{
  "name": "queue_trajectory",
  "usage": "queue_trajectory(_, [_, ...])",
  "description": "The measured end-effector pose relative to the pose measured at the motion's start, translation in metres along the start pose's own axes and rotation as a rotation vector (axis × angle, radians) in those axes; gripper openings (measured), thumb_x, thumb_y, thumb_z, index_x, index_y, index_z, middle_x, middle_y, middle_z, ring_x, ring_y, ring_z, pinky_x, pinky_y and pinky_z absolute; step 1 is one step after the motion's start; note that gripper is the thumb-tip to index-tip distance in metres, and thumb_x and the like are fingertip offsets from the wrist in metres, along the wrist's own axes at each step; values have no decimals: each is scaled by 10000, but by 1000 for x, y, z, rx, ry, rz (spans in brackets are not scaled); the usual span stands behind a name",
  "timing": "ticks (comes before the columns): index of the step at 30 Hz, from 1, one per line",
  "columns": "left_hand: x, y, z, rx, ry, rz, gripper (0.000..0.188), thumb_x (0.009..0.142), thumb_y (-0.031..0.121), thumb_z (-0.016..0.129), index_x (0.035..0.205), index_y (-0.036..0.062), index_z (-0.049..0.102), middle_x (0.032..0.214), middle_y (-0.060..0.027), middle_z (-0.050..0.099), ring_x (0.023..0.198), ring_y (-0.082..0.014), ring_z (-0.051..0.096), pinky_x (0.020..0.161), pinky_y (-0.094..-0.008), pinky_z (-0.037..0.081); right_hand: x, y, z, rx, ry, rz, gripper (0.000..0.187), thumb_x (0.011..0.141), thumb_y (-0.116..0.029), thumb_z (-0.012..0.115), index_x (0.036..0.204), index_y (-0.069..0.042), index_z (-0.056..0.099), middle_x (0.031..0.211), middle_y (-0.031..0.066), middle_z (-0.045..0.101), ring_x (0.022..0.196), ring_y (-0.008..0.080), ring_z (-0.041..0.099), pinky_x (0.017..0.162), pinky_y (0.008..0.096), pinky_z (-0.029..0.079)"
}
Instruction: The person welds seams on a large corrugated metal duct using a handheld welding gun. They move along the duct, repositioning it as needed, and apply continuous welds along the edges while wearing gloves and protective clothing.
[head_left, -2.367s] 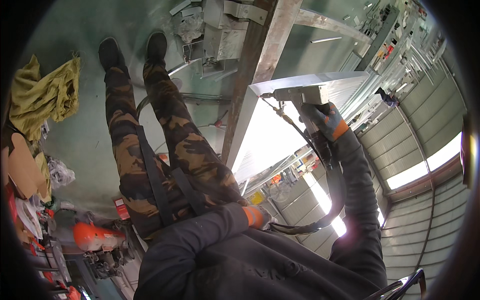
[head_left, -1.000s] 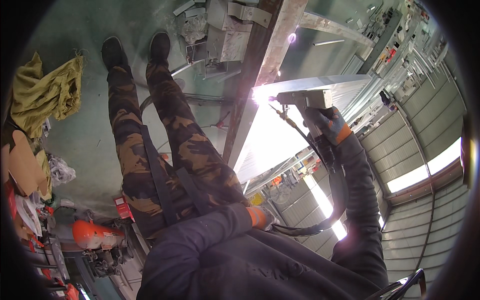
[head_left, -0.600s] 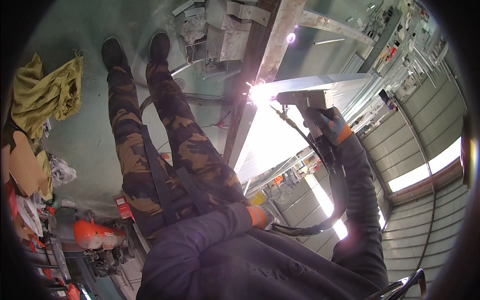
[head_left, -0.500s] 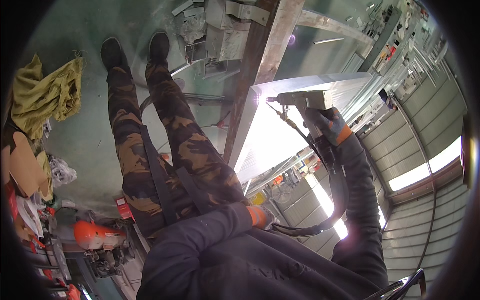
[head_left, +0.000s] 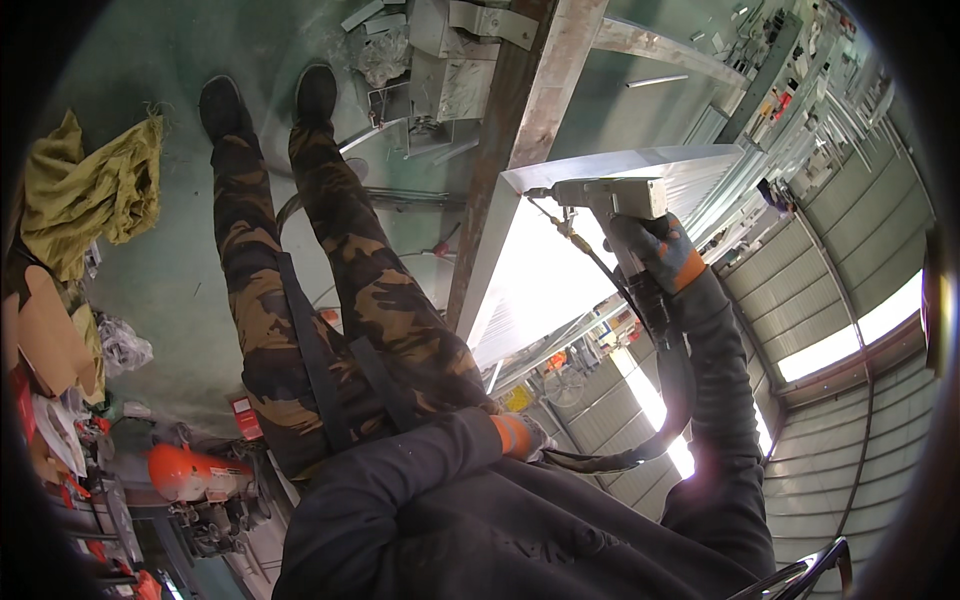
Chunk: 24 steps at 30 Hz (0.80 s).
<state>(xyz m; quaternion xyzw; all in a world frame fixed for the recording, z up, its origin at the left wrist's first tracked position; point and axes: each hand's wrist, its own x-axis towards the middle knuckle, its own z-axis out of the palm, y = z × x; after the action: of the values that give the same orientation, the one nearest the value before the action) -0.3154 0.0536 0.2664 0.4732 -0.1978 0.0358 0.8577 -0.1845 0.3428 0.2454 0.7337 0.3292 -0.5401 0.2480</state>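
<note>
The work at this corner looks partly done, I would judge. The welding gun (head_left: 615, 195) is already in place, with its tip (head_left: 538, 192) at the corner of the metal panel (head_left: 540, 285), touching it or just beside it. No spark or glow shows at the tip. How much of the joint is closed, and how much is left, I cannot say with certainty, because the corner is small in this view and the panel is very bright below it. The gun is not put away, so this place does not seem finished.

The panel is at the centre of the view, tilted, beside the long brown beam (head_left: 560, 80). It has a silver rim, smooth and rather clean, and its wide face shines almost white (perhaps only from the strong light). Toward the far end, fine lines are visible on it.

The right hand (head_left: 655, 250), in a grey glove with an orange cuff, has its fingers wrapped around the handle of the gun. A thin tube (head_left: 590, 255) runs below the gun. The left hand (head_left: 525, 437) is low, near the body, at the end of the visible black hose (head_left: 610, 461); its fingers are mostly hidden, and I cannot tell if they grip it.
</note>
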Motion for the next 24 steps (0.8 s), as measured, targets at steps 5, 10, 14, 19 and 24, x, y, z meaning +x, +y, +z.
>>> queue_trajectory(5, [-1, -1, -1, -15, -11, 19, 516, 910, 298, 515, 1406, 187, 429, 1127, -189, 636, 1076, -348, 599, 908, -422, 440, -1, 0, 7, -16, 6, -58, 334, 840, -265, 687, 1052, -19, 609, 823, 44, 656, 717, 102, 596, 598, 253, 483])
queue_trajectory(10, [0, -5, 7, -6, -11, 1, 511, 907, 302, 519, 1398, 186, 438, 1129, -184, 637, 1075, -346, 599, 906, -427, 438, -9, -15, 12, 29, 17, 23, 310, 856, -254, 672, 1045, -15, 617, 828, 57, 658, 699, 107, 600, 574, 240, 483])
queue_trajectory(14, [-2, -10, 12, -3, -35, -12, 527, 897, 329, 537, 1398, 196, 437, 1154, -173, 629, 1088, -346, 592, 911, -440, 431, -18, -14, 16, 170, 121, 47, 326, 865, -274, 663, 1054, -12, 613, 808, 83, 652, 649, 129, 611, 532, 247, 488])
queue_trajectory(19, [-11, 8, 22, -86, 89, -19, 622, 882, 443, 581, 1422, 192, 402, 1285, -169, 562, 1200, -331, 527, 967, -417, 405, -61, -14, 17, 489, 212, 3, 418, 868, -328, 645, 1103, 12, 585, 823, 113, 645, 561, 161, 601, 490, 267, 480])
queue_trajectory(24, [-20, 64, 29, -344, 160, -213, 735, 855, 586, 560, 1423, 148, 402, 1243, -179, 586, 1162, -336, 548, 972, -388, 404, -124, 48, 31, 727, 318, -194, 496, 870, -378, 624, 1167, 10, 542, 864, 105, 635, 597, 142, 587, 520, 256, 472])
